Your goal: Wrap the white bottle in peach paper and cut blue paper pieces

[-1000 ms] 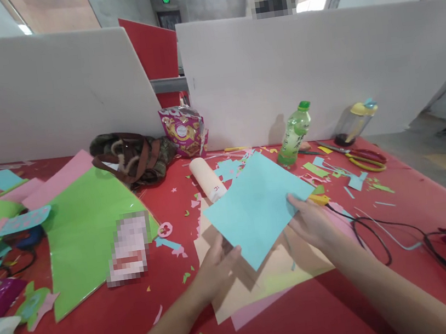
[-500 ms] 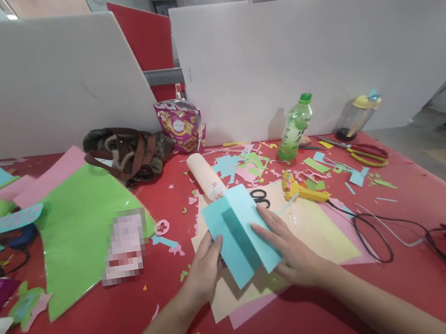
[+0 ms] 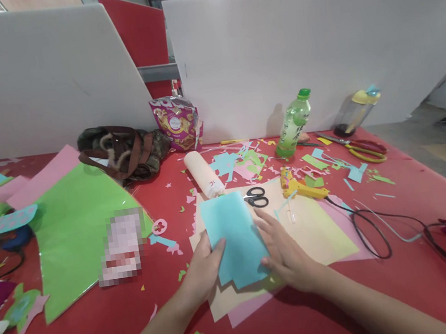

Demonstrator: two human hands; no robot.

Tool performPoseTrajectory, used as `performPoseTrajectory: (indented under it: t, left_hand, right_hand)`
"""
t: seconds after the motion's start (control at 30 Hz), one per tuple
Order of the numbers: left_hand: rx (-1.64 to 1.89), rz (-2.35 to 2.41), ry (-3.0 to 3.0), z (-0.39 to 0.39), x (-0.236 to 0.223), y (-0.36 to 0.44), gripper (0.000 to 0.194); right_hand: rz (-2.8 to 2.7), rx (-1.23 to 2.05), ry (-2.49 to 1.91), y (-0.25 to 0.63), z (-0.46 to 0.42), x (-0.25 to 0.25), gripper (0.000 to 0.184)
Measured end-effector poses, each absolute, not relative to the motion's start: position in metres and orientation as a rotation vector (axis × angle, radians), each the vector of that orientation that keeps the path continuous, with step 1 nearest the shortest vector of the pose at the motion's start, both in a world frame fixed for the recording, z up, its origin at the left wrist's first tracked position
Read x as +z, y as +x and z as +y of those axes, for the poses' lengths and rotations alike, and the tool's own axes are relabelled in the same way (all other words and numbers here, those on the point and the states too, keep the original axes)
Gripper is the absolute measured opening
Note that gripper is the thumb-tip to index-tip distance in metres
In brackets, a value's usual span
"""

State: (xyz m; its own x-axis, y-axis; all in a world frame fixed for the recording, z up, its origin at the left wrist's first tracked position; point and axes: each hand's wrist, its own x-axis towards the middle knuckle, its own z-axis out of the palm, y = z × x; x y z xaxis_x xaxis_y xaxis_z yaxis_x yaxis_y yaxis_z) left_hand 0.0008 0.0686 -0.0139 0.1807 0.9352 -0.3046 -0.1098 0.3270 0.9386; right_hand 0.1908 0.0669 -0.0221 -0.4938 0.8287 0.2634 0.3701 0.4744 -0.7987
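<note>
A light blue sheet of paper, doubled over with its layers slightly offset at the bottom, is held over the stacked sheets. My left hand grips its left edge, thumb on top and fingers underneath. Along the right edge, my right hand has its fingers stretched apart, with the thumb tip at the paper's border. Black-handled scissors lie just beyond the paper, their blades partly covered. Cream paper lies below, over yellow and pink sheets. A cream cylinder rests behind the blue paper.
A yellow glue gun with a black cable lies to the right. Behind stand a green bottle, a snack bag and a camouflage bag. Large red-and-yellow-handled scissors lie far right. Green sheeting and paper scraps cover the left.
The raised right flap of the blue paper now lies flat over the other part. My right hand's fingers have come off its face to the right edge. More of the black scissors shows.
</note>
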Motion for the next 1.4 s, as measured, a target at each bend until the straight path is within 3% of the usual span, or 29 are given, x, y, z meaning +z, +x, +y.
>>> performPoseTrajectory:
  t: [0.17,0.33,0.67,1.4]
  left_hand:
    - [0.835,1.137,0.959,0.066,-0.01,0.003,0.044]
    - [0.778,1.079,0.884,0.06,-0.012,0.009,0.044]
    - [0.84,0.981,0.749,0.054,-0.015,0.016,0.05]
    - [0.893,0.895,0.884,0.048,-0.025,0.019,0.041]
  right_hand:
    - [-1.391,1.536,-0.983,0.18,0.064,-0.023,0.067]
    - [-1.07,1.718,-1.104,0.168,0.055,-0.019,0.062]
    - [-0.931,1.608,-1.335,0.165,0.053,-0.018,0.056]
    - [-1.201,1.367,-1.561,0.164,0.056,-0.015,0.048]
